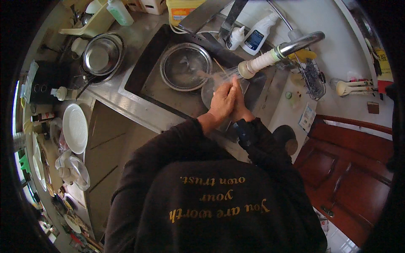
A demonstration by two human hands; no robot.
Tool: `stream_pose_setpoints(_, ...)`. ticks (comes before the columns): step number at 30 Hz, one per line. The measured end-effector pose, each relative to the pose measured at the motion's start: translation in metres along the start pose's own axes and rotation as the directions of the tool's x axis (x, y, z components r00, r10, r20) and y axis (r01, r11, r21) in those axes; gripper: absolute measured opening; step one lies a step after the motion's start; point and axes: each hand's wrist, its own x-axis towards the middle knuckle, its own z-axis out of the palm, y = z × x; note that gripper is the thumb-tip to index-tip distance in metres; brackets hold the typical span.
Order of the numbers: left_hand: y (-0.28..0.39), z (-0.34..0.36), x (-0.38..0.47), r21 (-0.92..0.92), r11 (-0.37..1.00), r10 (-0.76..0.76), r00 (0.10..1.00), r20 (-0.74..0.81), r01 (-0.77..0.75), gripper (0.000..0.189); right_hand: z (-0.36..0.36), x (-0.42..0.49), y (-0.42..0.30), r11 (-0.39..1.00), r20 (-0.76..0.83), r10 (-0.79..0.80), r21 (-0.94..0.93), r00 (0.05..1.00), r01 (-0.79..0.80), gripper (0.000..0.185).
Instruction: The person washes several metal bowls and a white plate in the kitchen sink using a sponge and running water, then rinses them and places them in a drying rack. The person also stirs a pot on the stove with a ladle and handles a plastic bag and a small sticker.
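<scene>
Under the spraying nozzle of a kitchen faucet [251,68], my left hand [222,102] lies pressed against my right hand [240,106], palms facing and fingers pointing up towards the nozzle. Whatever may be between the palms is hidden. Water sprays from the nozzle across the fingertips towards a round metal basin [164,76] that holds water and stands in the sink [155,91]. A paler round vessel [207,95] sits partly behind my hands, and a thin stick [219,64] slants above it. A dark band is on my right wrist.
Stacked metal bowls [102,55] stand on the counter left of the sink. Behind the sink are a white spray bottle [256,38], a small squeeze bottle [235,38] and a yellow container [180,12]. A wire rack [311,76] hangs at right, above a reddish-brown door [341,164]. A white oval tray [75,128] lies left.
</scene>
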Motion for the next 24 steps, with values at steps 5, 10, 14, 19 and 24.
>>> stream_pose_setpoints(5, -0.016, -0.013, 0.035, 0.101, 0.982, -0.141, 0.976, -0.164, 0.158, 0.052, 0.015, -0.001, 0.009, 0.997, -0.052, 0.074, -0.016, 0.996, -0.074, 0.039)
stream_pose_setpoints(10, -0.021, -0.016, 0.029, -0.094, 0.988, -0.125, 0.991, -0.042, 0.121, 0.052, 0.021, -0.002, -0.006, 0.991, -0.044, 0.068, 0.120, 0.997, -0.063, 0.042)
stream_pose_setpoints(14, -0.013, 0.004, 0.006, 0.053, 0.998, -0.040, 0.999, 0.020, 0.039, 0.050, 0.009, 0.004, -0.015, 0.986, -0.015, 0.131, 0.104, 0.991, -0.128, 0.038)
stream_pose_setpoints(19, -0.001, -0.026, 0.035, -0.351, 0.803, -0.484, 0.871, 0.085, 0.481, 0.059, 0.013, -0.005, 0.008, 0.991, -0.064, 0.089, -0.097, 0.994, -0.095, 0.045)
stream_pose_setpoints(24, 0.003, -0.007, 0.015, -0.004, 0.980, -0.200, 0.980, -0.010, 0.199, 0.053, 0.014, 0.011, -0.006, 0.937, 0.502, 0.034, 0.286, 0.864, -0.203, 0.046)
